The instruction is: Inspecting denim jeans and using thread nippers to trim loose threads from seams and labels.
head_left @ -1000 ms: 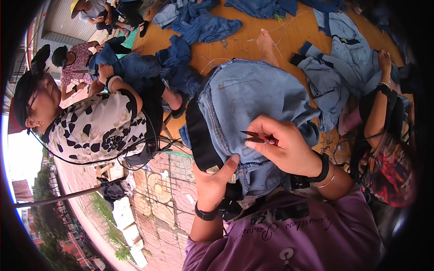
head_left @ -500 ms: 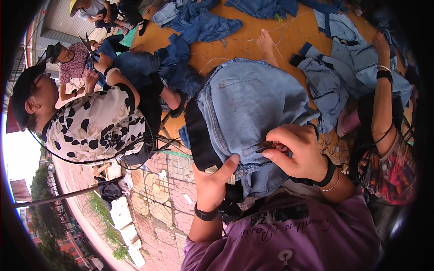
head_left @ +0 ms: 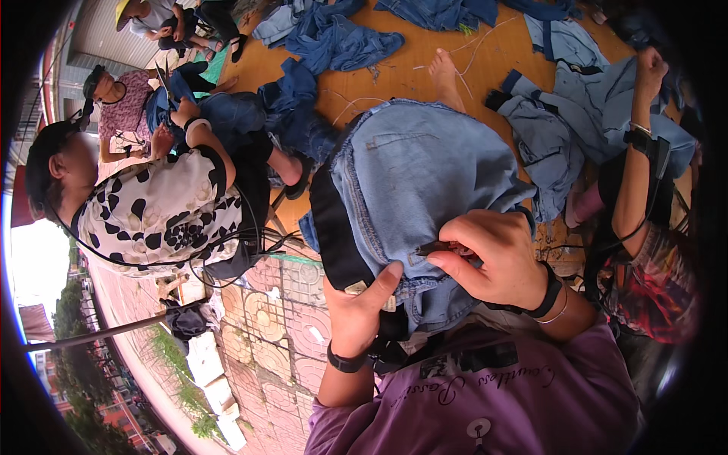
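A light blue denim garment (head_left: 425,174) with a black waistband lies over my lap. My left hand (head_left: 362,311) grips its lower edge by the black band, thumb up against the cloth. My right hand (head_left: 493,258) is closed around a small dark snipping tool (head_left: 432,248), whose tip presses on the denim near the seam. Both wrists wear dark bands.
A person in a white top with black spots (head_left: 159,212) sits close on my left. Another person's arm (head_left: 633,174) reaches up on my right. More denim pieces (head_left: 561,114) and loose threads lie on the orange floor (head_left: 409,76). Other people sit at the far left.
My right hand has dropped from above the denim onto it, bringing the tool's tip to the seam. My left hand keeps its hold on the edge.
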Motion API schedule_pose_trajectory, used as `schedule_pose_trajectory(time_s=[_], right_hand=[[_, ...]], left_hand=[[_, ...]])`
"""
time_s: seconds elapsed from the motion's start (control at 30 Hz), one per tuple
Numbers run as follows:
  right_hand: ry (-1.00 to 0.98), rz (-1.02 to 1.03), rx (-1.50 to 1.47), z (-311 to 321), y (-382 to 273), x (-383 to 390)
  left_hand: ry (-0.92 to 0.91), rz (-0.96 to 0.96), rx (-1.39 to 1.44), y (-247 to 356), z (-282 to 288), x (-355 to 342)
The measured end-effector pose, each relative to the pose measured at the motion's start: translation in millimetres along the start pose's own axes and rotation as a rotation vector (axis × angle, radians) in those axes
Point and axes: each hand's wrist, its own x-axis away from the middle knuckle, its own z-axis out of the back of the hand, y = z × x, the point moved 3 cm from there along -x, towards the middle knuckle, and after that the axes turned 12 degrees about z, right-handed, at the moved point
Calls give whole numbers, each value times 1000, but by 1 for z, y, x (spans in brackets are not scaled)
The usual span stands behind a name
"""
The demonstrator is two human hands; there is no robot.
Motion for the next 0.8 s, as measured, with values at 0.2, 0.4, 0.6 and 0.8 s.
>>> schedule_pose_trajectory(time_s=[0.2, 0.4, 0.6, 0.8], right_hand=[[9, 15, 17, -3, 2, 2], [59, -50, -87, -9, 6, 9], [254, -310, -211, 3, 26, 24], [367, -406, -241, 28, 52, 47]], left_hand=[[2, -5, 5, -3, 0, 0], [-6, 14, 16, -8, 5, 0], [28, 3, 13, -14, 12, 5], [137, -1, 40, -12, 23, 9]])
